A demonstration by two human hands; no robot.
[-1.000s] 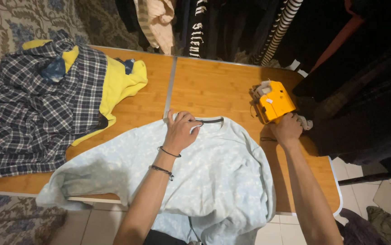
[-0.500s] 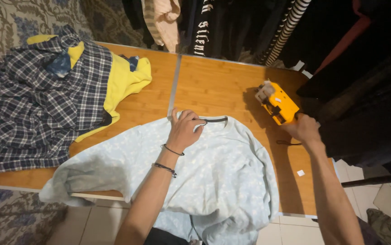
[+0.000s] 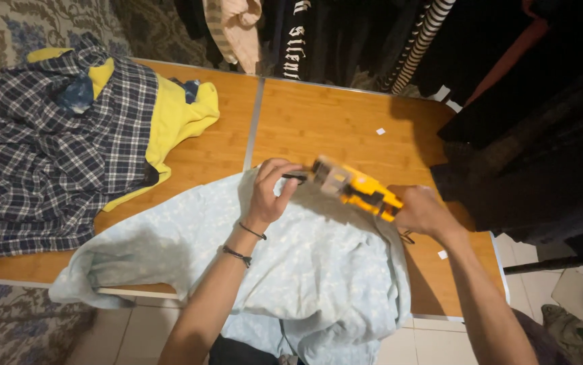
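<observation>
A: What are the two hands doing?

B: The left hand (image 3: 272,191) rests on a pale blue sweatshirt (image 3: 284,270), fingers curled and pinching the dark neckline near the collar. The right hand (image 3: 425,213) is closed around the back end of a yellow tool (image 3: 357,190), gripping it so its front end points at the left hand's fingers.

A: Where is the sweatshirt?

B: It lies spread over the near edge of a wooden tabletop (image 3: 345,125), with its lower part hanging off toward the tiled floor (image 3: 136,331). The tool hovers just above the collar; I cannot tell whether it touches the cloth.

A: What else is there?

B: On the left of the tabletop, well apart from the hands, lies a dark plaid shirt (image 3: 41,162) partly covering a yellow garment (image 3: 176,122). Dark clothes (image 3: 345,40) hang beyond the far edge. Two thin dark bracelets (image 3: 244,243) circle the left wrist.
</observation>
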